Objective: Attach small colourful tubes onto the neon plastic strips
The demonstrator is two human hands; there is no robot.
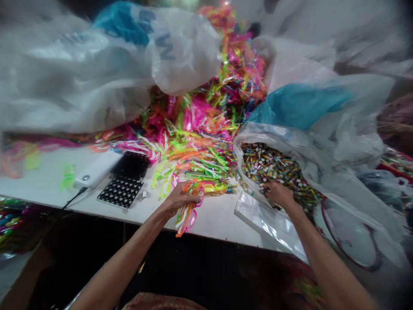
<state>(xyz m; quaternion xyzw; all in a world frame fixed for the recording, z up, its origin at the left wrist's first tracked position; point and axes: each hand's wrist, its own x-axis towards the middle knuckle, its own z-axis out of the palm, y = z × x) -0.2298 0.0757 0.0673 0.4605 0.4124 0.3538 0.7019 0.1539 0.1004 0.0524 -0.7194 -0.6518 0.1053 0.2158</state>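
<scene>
My left hand (183,197) is closed round a bunch of thin plastic pieces (184,219) in orange, pink and white, held over the table's front edge. Beyond it lies a heap of similar neon plastic pieces (206,163), some green, yellow and orange. At the near rim of an open clear plastic bag (240,148), my right hand (279,193) has its fingers curled down among many small multicoloured tubes (271,159). What those fingers pinch, if anything, is too small to make out.
A flat stack of clear plastic sleeves (264,219) lies under my right forearm. On the left of the white table (155,211) are a black perforated tray (122,189) and a white device (98,170) with a cable. Large translucent bags (80,86) crowd the back; a white basin (351,232) stands at right.
</scene>
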